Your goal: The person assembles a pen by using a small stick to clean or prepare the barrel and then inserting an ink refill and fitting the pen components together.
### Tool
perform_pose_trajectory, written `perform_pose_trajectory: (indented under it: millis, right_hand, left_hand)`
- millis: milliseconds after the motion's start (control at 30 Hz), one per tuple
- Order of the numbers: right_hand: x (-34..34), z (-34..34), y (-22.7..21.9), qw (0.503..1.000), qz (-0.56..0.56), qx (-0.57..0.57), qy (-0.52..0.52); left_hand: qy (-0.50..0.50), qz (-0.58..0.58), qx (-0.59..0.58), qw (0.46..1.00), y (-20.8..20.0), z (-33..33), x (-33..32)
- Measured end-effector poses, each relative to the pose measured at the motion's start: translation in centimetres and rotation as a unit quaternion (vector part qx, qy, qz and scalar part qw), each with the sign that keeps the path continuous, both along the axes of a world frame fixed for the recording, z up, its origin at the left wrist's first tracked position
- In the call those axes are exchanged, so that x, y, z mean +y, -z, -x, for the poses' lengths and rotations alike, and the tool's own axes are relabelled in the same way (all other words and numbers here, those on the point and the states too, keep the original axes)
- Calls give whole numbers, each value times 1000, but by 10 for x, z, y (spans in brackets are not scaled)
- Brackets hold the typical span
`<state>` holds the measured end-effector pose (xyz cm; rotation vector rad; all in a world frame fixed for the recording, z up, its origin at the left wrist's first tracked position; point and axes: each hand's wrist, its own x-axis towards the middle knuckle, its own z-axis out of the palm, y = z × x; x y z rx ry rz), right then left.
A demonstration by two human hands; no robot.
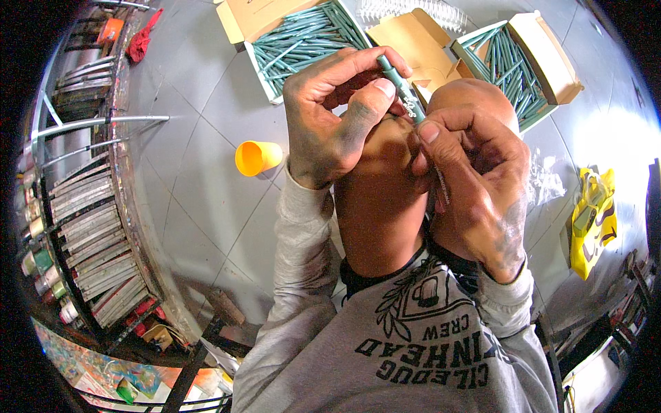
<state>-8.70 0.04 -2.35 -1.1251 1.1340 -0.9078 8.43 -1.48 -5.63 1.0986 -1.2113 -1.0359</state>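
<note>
A dark green pen point(401, 88) with white print on its barrel slants between my two hands, above my knees. My left hand point(334, 117) is closed on its upper end with thumb and fingers. My right hand point(478, 168) pinches the lower part between thumb and fingertips; those fingers hide its lower end. Just beyond my hands, a cardboard box point(256, 58) holds many similar green pens lying loose. A second box point(547, 58) of the same pens stands at the far right.
A yellow cup point(257, 158) lies on the grey tiled floor by my left forearm. Clear plastic pieces point(413, 14) lie at the back. A yellow bag point(593, 220) is on the right. Along the left runs a metal rack point(89, 124) with stacked flat frames and a red cloth point(143, 40).
</note>
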Motion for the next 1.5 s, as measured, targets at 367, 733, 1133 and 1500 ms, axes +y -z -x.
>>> perform_pose_trajectory:
  millis: [367,733,1133,1500]
  right_hand:
    - [-4,8,5,989,65,123,-38]
    - [-3,3,5,996,50,69,-22]
    - [-6,5,2,991,53,112,-39]
    - [-7,5,4,990,43,129,-42]
  left_hand:
    - [-7,13,-31,999,0,1,-1]
    - [30,79,23,996,7,-5,-5]
    - [5,48,-30,998,1,-3,-4]
    - [-17,30,-62,997,2,-1,-2]
